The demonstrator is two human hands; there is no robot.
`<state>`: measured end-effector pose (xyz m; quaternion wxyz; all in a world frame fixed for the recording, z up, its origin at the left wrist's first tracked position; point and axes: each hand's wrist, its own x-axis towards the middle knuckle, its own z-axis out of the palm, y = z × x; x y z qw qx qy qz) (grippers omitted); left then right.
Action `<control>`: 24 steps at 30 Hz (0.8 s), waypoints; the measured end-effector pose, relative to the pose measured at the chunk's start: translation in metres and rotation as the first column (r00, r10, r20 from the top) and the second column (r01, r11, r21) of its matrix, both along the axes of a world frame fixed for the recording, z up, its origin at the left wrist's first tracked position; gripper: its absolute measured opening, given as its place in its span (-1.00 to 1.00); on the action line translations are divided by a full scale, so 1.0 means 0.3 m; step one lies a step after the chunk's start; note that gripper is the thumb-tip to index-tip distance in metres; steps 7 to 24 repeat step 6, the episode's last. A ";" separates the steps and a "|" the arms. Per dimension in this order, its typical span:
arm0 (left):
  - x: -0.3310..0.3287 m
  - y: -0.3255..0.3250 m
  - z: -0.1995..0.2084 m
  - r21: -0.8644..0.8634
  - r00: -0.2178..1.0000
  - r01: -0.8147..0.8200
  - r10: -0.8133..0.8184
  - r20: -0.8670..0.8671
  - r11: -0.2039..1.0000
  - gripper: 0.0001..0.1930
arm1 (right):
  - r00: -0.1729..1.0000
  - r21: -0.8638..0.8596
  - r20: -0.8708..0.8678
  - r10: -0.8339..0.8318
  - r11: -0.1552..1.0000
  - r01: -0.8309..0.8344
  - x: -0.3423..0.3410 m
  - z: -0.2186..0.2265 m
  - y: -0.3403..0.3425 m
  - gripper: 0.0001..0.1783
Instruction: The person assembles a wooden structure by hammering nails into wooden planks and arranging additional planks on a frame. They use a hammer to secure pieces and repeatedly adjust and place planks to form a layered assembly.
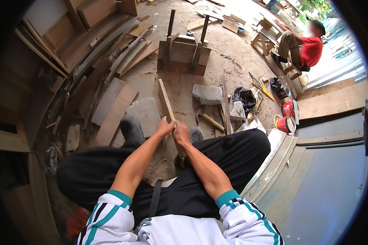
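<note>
A long narrow wooden strip (166,99) stands tilted between my knees, its far end pointing away from me and its near end reaching down by my right thigh. My left hand (164,127) is closed around the strip near its middle. Right beside it, my right hand (180,133) also grips the strip, fingers wrapped round it. Just to the right of my hands, a hammer (213,122) with a wooden handle lies on the ground. A grey concrete block (207,94) sits beyond the hammer, and another grey slab (143,114) lies by my left foot.
Stacked boards (116,108) and a wooden cabinet (98,16) line the left. An upturned wooden stool (184,55) stands ahead. A yellow handsaw (262,90), a black plastic bag (244,98) and red paint cans (285,123) lie right. A person in red (310,52) sits at the far right.
</note>
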<state>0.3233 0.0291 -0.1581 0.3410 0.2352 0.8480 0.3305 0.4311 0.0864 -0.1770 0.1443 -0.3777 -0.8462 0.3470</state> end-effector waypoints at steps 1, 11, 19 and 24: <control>0.020 0.017 -0.009 -0.002 0.999 -0.020 0.020 0.031 1.000 -0.16 | 0.998 0.000 0.011 0.054 0.999 -0.054 0.007 -0.006 0.008 -0.77; 0.008 -0.008 -0.093 -0.039 0.991 -0.072 0.075 0.106 0.997 -0.16 | 0.993 -0.157 0.065 0.098 0.984 -0.087 0.010 0.018 -0.048 -0.77; 0.008 -0.008 -0.093 -0.039 0.991 -0.072 0.075 0.106 0.997 -0.16 | 0.993 -0.157 0.065 0.098 0.984 -0.087 0.010 0.018 -0.048 -0.77; 0.008 -0.008 -0.093 -0.039 0.991 -0.072 0.075 0.106 0.997 -0.16 | 0.993 -0.157 0.065 0.098 0.984 -0.087 0.010 0.018 -0.048 -0.77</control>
